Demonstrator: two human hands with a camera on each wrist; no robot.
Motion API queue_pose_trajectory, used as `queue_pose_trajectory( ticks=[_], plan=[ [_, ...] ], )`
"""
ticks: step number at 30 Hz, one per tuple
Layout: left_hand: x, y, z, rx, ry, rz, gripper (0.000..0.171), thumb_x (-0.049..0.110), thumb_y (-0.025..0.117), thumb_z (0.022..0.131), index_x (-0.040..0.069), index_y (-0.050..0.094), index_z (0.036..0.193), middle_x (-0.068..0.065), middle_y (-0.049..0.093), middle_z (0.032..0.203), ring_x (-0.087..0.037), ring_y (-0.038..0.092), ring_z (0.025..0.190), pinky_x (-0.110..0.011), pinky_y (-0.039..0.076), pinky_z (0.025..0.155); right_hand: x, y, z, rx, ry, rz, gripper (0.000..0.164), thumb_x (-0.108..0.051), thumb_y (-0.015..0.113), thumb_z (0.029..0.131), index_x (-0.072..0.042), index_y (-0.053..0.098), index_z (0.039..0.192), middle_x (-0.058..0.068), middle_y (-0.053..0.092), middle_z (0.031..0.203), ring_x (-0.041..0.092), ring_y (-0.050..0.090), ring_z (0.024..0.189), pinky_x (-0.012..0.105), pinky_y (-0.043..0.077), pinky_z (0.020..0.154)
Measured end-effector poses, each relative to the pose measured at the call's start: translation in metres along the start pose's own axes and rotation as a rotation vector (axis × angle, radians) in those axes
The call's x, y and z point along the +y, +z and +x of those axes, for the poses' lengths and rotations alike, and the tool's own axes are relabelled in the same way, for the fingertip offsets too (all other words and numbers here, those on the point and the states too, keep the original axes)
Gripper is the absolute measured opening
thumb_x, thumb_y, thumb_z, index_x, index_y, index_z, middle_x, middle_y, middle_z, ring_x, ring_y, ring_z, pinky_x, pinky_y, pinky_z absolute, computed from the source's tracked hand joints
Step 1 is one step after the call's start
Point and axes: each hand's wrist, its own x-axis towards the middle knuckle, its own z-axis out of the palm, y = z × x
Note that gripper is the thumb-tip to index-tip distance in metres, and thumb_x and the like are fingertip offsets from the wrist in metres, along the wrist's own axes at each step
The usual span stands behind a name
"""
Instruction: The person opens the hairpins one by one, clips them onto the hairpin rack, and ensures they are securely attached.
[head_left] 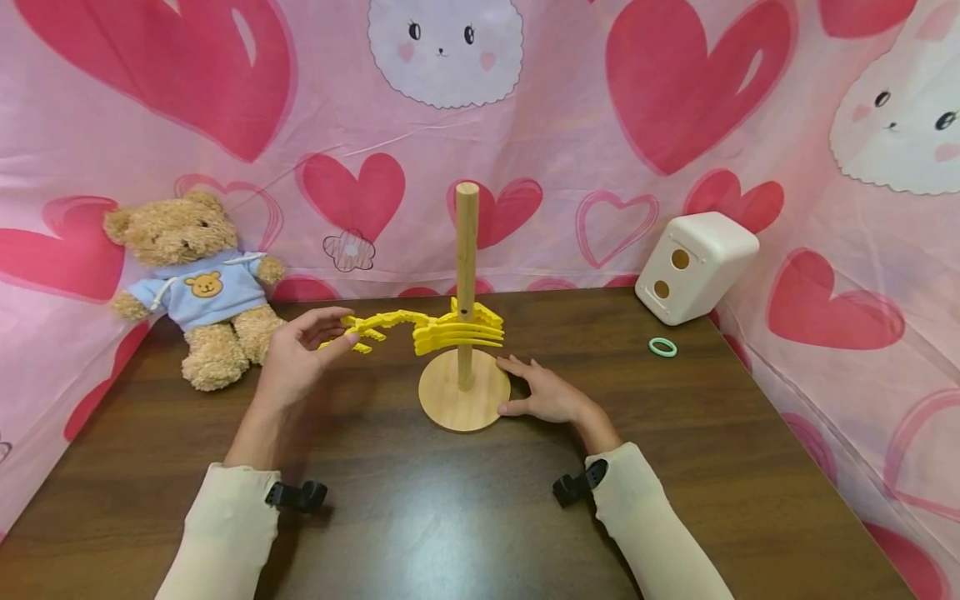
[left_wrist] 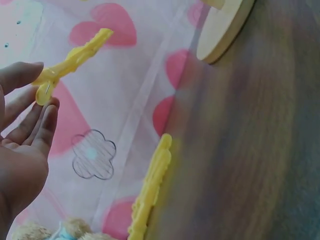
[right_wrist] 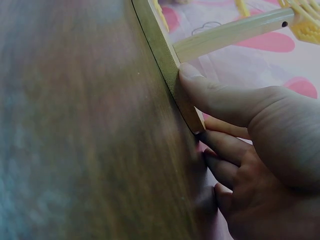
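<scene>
A wooden post (head_left: 467, 250) rises upright from a round wooden base (head_left: 457, 408), together forming a stand on the table. Around the post's lower part sits a cluster of yellow plastic clips (head_left: 450, 335) with long prongs and toothed edges. My left hand (head_left: 303, 354) pinches a yellow plastic clip (left_wrist: 70, 62) between thumb and fingers, left of the post; in the head view yellow pieces reach from it towards the cluster. Another yellow piece (left_wrist: 152, 187) shows below that hand. My right hand (right_wrist: 240, 135) grips the base's right edge, thumb on top, fingers at the rim.
A teddy bear (head_left: 198, 283) in a blue sweater sits at the back left. At the back right stands a white box (head_left: 697, 267) with two round holes, a mint-green ring (head_left: 662, 347) in front. A pink heart-printed cloth (head_left: 577, 117) hangs behind the dark table (head_left: 450, 517).
</scene>
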Motion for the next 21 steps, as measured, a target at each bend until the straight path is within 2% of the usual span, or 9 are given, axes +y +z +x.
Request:
queue_pose_trajectory(
  ticks=[7, 11, 21],
  plan=[
    [0.013, 0.002, 0.002, 0.033, 0.05, -0.034, 0.038, -0.002, 0.075, 0.089, -0.011, 0.063, 0.124, 0.004, 0.069, 0.106, -0.01, 0.066, 0.097, -0.017, 0.053, 0.088, 0.001, 0.001, 0.001, 0.005, 0.016, 0.013, 0.083, -0.033, 0.079, 0.09, -0.013, 0.037, 0.158, 0.017, 0.023, 0.165, 0.046, 0.008, 0.151, 0.062, 0.01, 0.12],
    [0.019, 0.004, 0.003, 0.05, 0.086, -0.051, 0.038, -0.006, 0.075, 0.087, -0.013, 0.063, 0.122, 0.004, 0.069, 0.105, -0.01, 0.067, 0.095, -0.018, 0.053, 0.089, 0.0, 0.001, -0.001, 0.006, 0.02, 0.02, 0.083, -0.033, 0.08, 0.089, -0.013, 0.037, 0.158, 0.017, 0.023, 0.165, 0.046, 0.007, 0.151, 0.063, 0.01, 0.119],
    [0.028, 0.008, 0.004, 0.033, 0.15, -0.106, 0.034, -0.009, 0.073, 0.087, -0.017, 0.063, 0.118, 0.001, 0.071, 0.106, -0.013, 0.067, 0.094, -0.02, 0.053, 0.089, 0.0, 0.001, -0.001, 0.008, 0.016, 0.018, 0.082, -0.032, 0.079, 0.09, -0.013, 0.037, 0.158, 0.017, 0.022, 0.165, 0.046, 0.008, 0.151, 0.063, 0.01, 0.119]
  ],
)
